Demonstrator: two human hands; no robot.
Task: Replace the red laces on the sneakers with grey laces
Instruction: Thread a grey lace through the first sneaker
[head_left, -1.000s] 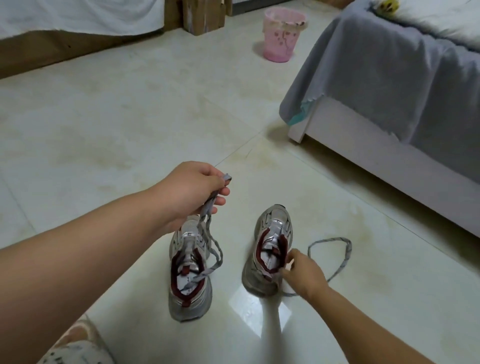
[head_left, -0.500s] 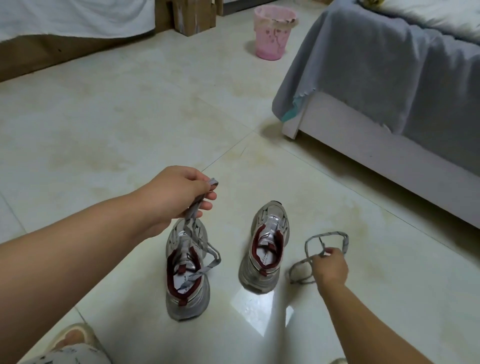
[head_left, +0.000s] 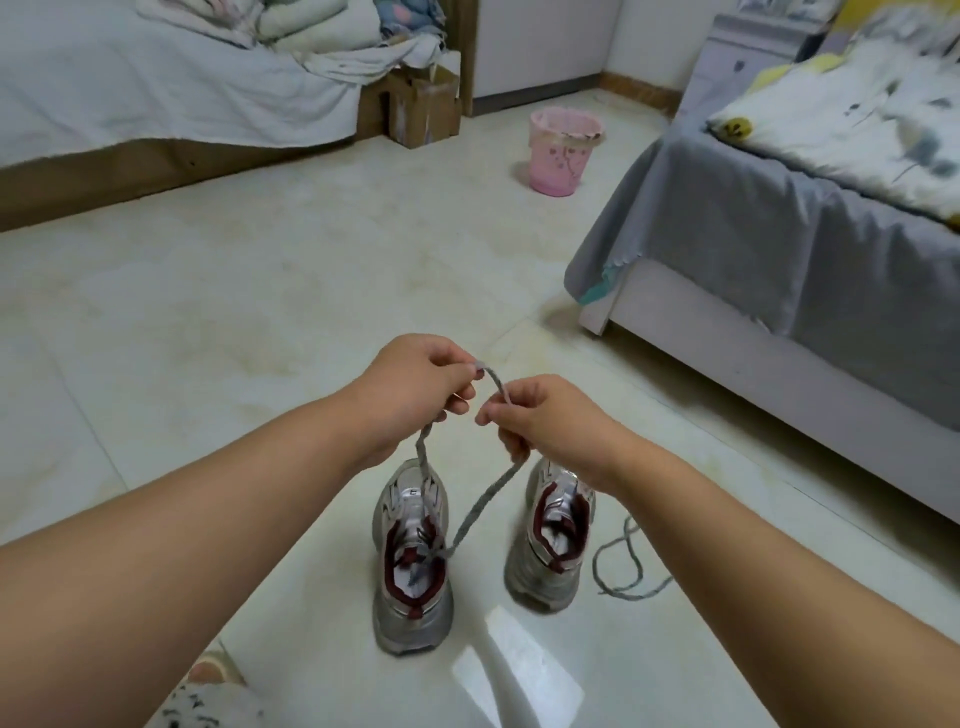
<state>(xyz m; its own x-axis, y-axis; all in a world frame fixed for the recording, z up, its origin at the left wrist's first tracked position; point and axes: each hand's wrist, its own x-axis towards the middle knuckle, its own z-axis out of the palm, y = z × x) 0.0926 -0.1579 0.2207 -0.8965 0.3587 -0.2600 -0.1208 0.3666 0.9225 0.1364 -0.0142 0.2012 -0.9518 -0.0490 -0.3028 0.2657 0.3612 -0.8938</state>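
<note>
The left hand (head_left: 410, 395) has a closed grip on one end of a grey lace (head_left: 480, 512), pinching it between thumb and curled fingers; the right hand (head_left: 545, 423), just beside it, pinches the same lace's other stretch, and a short arc of lace bridges the two hands. Both strands drop to the left sneaker (head_left: 413, 561), a silver shoe with a dark red lining, where the lace is threaded near the tongue. The right sneaker (head_left: 553, 540) stands beside it on the tiled floor (head_left: 234, 312), unlaced. A second grey lace (head_left: 621, 564) lies looped on the floor just right of that sneaker. Farther back stands a pink wastebasket (head_left: 563, 150); a grey-sheeted bed (head_left: 779, 249) is at right.
</note>
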